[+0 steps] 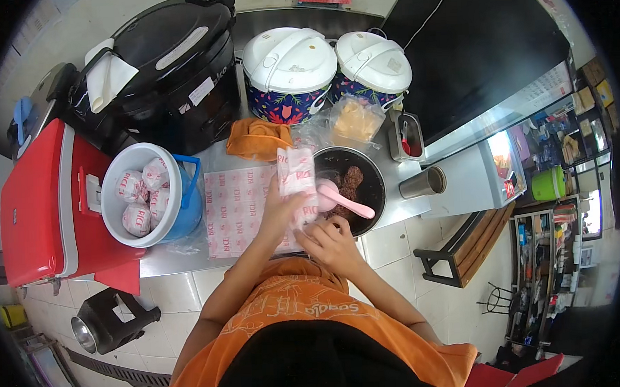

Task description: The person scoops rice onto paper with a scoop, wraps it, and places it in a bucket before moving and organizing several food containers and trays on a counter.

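Note:
My left hand [286,210] grips a folded packet of white printed paper [296,168] with red writing, held upright over the counter. At its lower end, the curled fingers of my right hand [334,243] pinch the paper. What the packet holds is hidden. Flat sheets of the same printed paper [235,209] lie to the left beneath it. Just right of the packet is a black pot [375,190] with clumps of dark brown rice [352,178]. A pink rice scoop [349,202] rests in the pot. Several paper-wrapped balls [133,188] sit inside a blue-and-white bucket [186,219].
A red cooler [35,205] stands left. Behind are a large black cooker [181,100], two lidded patterned pots [290,64], an orange cloth [260,136] and a bag of yellow contents [357,120]. On the right are a metal tumbler [422,182] and a steel container [406,137].

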A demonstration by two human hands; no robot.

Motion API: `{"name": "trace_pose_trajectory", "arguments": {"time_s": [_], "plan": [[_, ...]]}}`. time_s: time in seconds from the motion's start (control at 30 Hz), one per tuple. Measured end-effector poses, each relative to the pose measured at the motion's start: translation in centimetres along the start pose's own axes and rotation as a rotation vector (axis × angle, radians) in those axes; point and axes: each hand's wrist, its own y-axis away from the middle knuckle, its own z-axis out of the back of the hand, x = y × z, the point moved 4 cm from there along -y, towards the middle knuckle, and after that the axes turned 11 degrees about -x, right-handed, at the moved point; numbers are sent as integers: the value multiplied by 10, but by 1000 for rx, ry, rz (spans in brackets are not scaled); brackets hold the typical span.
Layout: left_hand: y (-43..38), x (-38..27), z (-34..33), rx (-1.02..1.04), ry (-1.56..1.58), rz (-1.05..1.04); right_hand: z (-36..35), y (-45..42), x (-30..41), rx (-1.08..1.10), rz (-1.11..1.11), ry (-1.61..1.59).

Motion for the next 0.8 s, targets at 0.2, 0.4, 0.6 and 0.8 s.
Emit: {"name": "trace_pose_trajectory", "arguments": {"time_s": [0.2,0.4,0.6,0.8], "plan": [[0,5,13,-50,140,-40,-22,6,-33,-325,-818,-367],[-25,18,76,-354,-137,-23,-52,-25,-93,-252,-611,-218],[-89,52,151,-471,198,-28,-186,-72,-184,464,-467,83],[-40,45,144,-495,-253,-198,-262,-50,-221,887,-163,409]]}}
